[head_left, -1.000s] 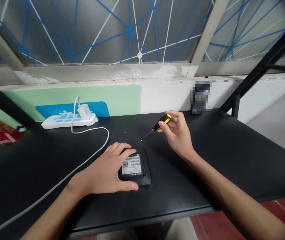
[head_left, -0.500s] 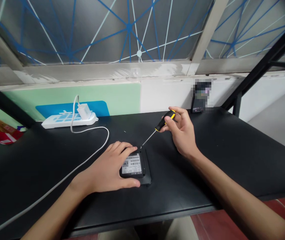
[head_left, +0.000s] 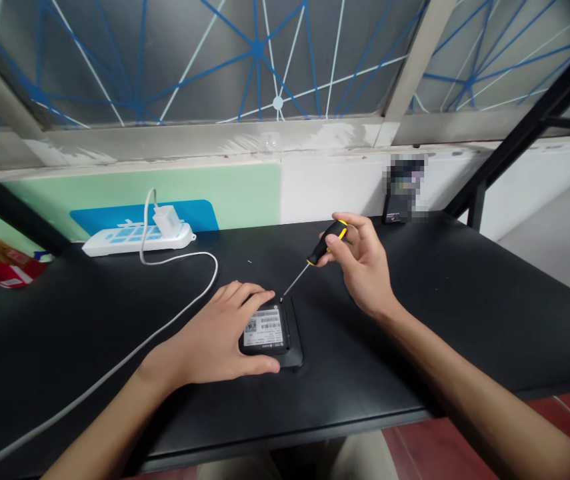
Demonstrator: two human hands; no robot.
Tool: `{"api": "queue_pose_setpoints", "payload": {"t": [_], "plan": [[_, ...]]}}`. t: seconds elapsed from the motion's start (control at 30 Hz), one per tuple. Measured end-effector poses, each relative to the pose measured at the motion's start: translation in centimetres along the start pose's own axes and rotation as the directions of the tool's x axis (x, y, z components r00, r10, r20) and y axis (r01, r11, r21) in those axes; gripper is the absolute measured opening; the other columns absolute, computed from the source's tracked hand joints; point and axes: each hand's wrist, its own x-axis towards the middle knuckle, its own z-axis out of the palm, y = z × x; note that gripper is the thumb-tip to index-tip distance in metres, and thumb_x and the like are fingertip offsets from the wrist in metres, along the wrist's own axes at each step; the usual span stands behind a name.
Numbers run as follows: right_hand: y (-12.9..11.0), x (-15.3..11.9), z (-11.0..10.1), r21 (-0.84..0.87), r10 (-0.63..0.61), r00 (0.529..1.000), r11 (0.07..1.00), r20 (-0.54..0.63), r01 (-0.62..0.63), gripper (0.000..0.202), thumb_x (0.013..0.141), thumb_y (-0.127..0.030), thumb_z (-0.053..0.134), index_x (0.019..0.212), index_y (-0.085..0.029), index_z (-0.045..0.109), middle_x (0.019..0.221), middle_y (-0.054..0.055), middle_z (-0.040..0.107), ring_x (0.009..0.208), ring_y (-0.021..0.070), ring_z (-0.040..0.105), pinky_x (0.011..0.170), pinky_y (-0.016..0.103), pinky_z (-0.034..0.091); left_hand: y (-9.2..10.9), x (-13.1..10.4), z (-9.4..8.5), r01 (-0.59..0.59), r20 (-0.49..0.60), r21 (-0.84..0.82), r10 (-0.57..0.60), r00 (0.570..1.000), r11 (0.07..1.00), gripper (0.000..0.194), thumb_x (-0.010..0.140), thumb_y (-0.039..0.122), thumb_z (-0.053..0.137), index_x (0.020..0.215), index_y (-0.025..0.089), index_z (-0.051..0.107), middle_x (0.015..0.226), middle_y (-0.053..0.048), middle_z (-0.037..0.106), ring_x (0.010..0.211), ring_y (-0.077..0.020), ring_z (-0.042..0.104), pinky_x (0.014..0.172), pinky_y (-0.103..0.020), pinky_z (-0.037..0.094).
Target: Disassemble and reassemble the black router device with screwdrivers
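A black device with a white printed label lies on the black table. My left hand rests over its left part, thumb along the near edge and fingers at the far edge, gripping it. A black and yellow screwdriver is held between the thumb and fingers of my right hand. Its shaft slants down to the left, with the tip at the device's far right corner. Something small and shiny shows at the tip, probably a screw; whether it sits in a hole cannot be made out.
A white power strip with a plugged-in charger lies at the back left, its white cable curving toward the front. A red and orange packet is far left. A partly pixelated phone-like object leans against the back wall.
The screwdriver and my right hand have moved slightly left, and its tip has come down to the device's far corner. My left hand stays in place.
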Motion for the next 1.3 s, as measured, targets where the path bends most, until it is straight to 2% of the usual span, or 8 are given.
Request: {"api": "queue_pose_setpoints", "payload": {"t": [0.27, 0.47, 0.6, 0.97, 1.3], "plan": [[-0.8, -0.6, 0.4, 0.071, 0.023, 0.998, 0.997, 0.066, -0.028, 0.039, 0.087, -0.04, 0.069, 0.12, -0.029, 0.052, 0.106, 0.002, 0.058, 0.068, 0.0091, 0.061, 0.066, 0.03, 0.062, -0.1, -0.1, -0.1, 0.008, 0.008, -0.006, -0.008, 1.0, 1.0, 0.085, 0.079, 0.068, 0.073, 0.148, 0.026, 0.044, 0.147, -0.011, 0.05, 0.133, -0.0369, 0.046, 0.114, -0.054, 0.038], [-0.9, -0.9, 0.5, 0.041, -0.004, 0.994, 0.999, 0.106, 0.0, 0.039, 0.088, -0.041, 0.068, 0.121, -0.029, 0.052, 0.103, 0.001, 0.059, 0.068, 0.0093, 0.061, 0.066, 0.029, 0.062, -1.1, -1.0, -0.7, 0.017, 0.074, -0.038, -0.014, 0.997, 0.999, 0.105, 0.071, 0.071, 0.079, 0.155, 0.03, 0.032, 0.155, -0.011, 0.043, 0.143, -0.0396, 0.038, 0.117, -0.059, 0.034], [-0.9, -0.9, 0.3, 0.026, -0.027, 0.994, 0.999, 0.107, 0.025, 0.037, 0.09, -0.039, 0.067, 0.122, -0.03, 0.053, 0.099, 0.0, 0.059, 0.069, 0.0107, 0.062, 0.066, 0.031, 0.063, -1.9, -1.7, -0.9, 0.02, 0.063, -0.016, -0.018, 0.998, 1.0, 0.112, 0.069, 0.073, 0.08, 0.157, 0.031, 0.027, 0.158, -0.011, 0.038, 0.147, -0.0386, 0.033, 0.122, -0.06, 0.025], [-0.6, -0.6, 0.0, -0.037, -0.026, 0.997, 0.999, 0.079, 0.029, 0.037, 0.089, -0.04, 0.067, 0.122, -0.029, 0.054, 0.087, -0.002, 0.057, 0.067, 0.0111, 0.062, 0.061, 0.029, 0.062, -2.2, -1.7, -0.9, 0.06, 0.098, -0.005, -0.059, 0.993, 0.998, 0.114, 0.067, 0.068, 0.084, 0.158, 0.029, 0.027, 0.158, -0.012, 0.04, 0.146, -0.0398, 0.036, 0.119, -0.058, 0.033], [-0.4, -0.1, -0.2, -0.116, 0.09, 0.995, 0.99, 0.043, -0.085, 0.038, 0.087, -0.042, 0.069, 0.117, -0.023, 0.055, 0.085, -0.001, 0.06, 0.065, 0.0113, 0.067, 0.056, 0.027, 0.062, -1.8, -1.5, -1.2, 0.09, 0.145, -0.005, -0.088, 0.985, 0.996, 0.114, 0.066, 0.063, 0.086, 0.157, 0.028, 0.028, 0.159, -0.014, 0.04, 0.147, -0.0401, 0.035, 0.119, -0.058, 0.033]]}}
